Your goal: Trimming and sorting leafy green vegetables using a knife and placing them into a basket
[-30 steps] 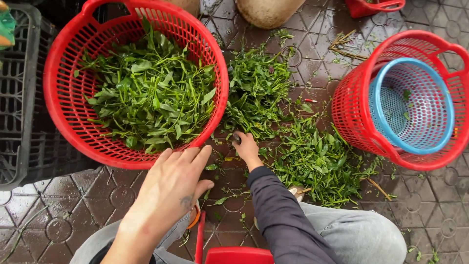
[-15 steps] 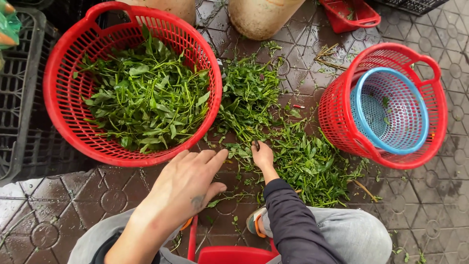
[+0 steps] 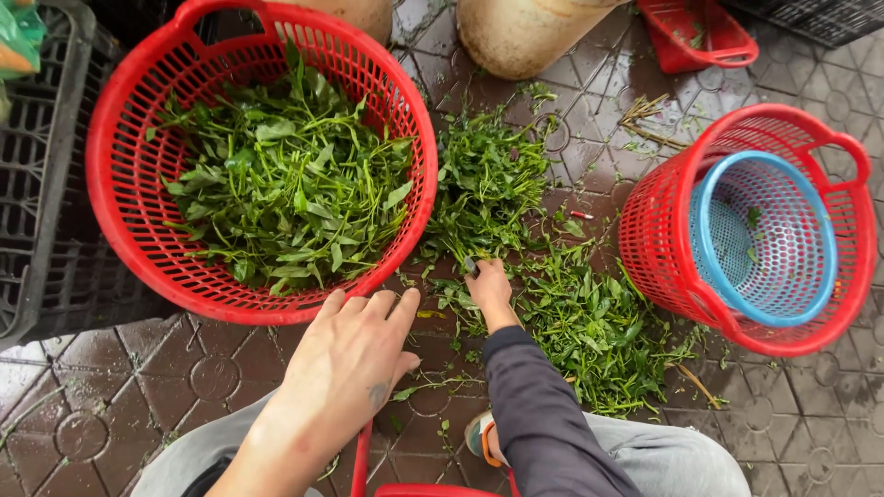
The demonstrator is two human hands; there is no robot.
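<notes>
Left hand [image 3: 354, 354] hovers open, fingers spread, just beside the round red plastic basket [image 3: 129, 166] full of green leafy stems [image 3: 285, 184]. Right hand [image 3: 488, 287] pinched, probably on a stem, in the loose greens pile [image 3: 571, 313] on wet paving.

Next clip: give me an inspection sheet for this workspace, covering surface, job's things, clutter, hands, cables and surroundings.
Surface: wet patterned floor tiles.
Job's things: pile of greens loose on the tiles; big red basket holding more greens; second red basket with a blue basket nested inside, nearly empty.
Clutter: stray leaves and dry stems scattered on the tiles.
Hands: left hand open, palm down, beside the big basket's rim; right hand in the loose greens, pinching stems.
Cables: nothing seen.
Surroundings: black crate on the left, tan container and small red tray at the top.
</notes>
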